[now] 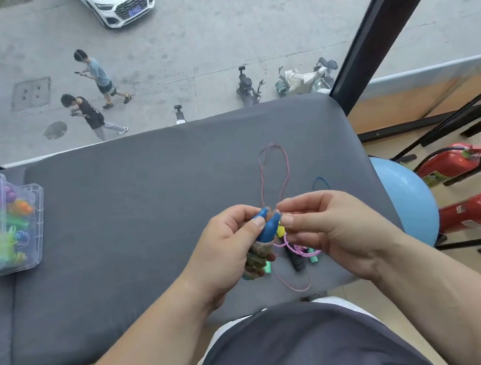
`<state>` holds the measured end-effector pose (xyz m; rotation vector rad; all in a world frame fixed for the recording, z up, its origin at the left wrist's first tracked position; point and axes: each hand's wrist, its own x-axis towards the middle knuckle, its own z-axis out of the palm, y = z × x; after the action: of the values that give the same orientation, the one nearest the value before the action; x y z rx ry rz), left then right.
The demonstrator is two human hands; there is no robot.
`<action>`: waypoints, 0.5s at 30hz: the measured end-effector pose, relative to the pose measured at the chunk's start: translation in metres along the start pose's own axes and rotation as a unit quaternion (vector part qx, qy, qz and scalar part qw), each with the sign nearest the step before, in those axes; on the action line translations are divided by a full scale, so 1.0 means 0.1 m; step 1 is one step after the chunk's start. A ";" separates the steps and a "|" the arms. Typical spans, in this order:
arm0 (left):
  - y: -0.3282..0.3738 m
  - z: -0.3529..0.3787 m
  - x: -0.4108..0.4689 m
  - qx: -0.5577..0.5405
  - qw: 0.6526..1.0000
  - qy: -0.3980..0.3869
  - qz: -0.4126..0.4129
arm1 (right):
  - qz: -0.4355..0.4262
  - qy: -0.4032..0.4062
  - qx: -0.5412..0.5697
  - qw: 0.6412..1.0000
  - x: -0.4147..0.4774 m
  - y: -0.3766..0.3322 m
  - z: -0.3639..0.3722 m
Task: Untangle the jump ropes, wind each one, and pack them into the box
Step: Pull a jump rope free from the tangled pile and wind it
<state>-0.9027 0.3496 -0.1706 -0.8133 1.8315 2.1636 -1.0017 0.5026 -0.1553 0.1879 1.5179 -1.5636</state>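
— What do the hands have, seen from the head camera?
— The left hand point(229, 245) is clenched round two blue handles point(267, 225), side by side, tips toward one o'clock, thumb laid across them. One wound bundle of rope point(258, 261) hangs under that fist.
— And the other?
— The right hand point(326, 232) is at three o'clock of the handles, thumb and forefinger drawn together just beside the tips. I cannot tell whether a cord is caught between them.
— The loose ropes?
— One pink rope point(274, 171) lies in a long loop on the grey cushion point(146, 226), running toward twelve o'clock from the hands. A short curve of blue rope point(321, 181) shows at one o'clock. Under the hands lie one black handle point(295, 259), two teal handles point(315, 258) and a yellow piece point(281, 232).
— The box?
— One clear box point(40, 210), at nine o'clock and well apart from the hands. It holds wound ropes in purple, orange, green and pink.
— Anything else?
— At three o'clock, one blue ball point(405, 196) and two red fire extinguishers point(453, 164). Through the window at twelve, two people point(97, 75) and one white car point(118, 1).
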 end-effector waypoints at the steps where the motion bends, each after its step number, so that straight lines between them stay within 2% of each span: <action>1: 0.01 -0.01 -0.01 -0.003 1.000 -0.003 0.004 | 0.027 -0.029 0.032 0.999 -0.01 0.00 -0.02; 4: 0.05 -0.03 -0.02 -0.011 0.999 -0.029 0.015 | 0.065 -0.071 0.111 0.989 -0.05 0.02 -0.06; 8: 0.05 -0.05 -0.04 -0.011 0.998 -0.048 0.033 | 0.084 -0.096 0.069 0.989 -0.08 0.02 -0.05; 15: -0.03 0.02 -0.02 0.002 1.000 -0.026 0.012 | -0.012 -0.049 -0.003 0.999 -0.03 0.06 -0.13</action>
<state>-0.9005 0.3527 -0.1722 -0.7321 1.8289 2.1735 -1.0025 0.5165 -0.1609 0.0887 1.4522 -1.5652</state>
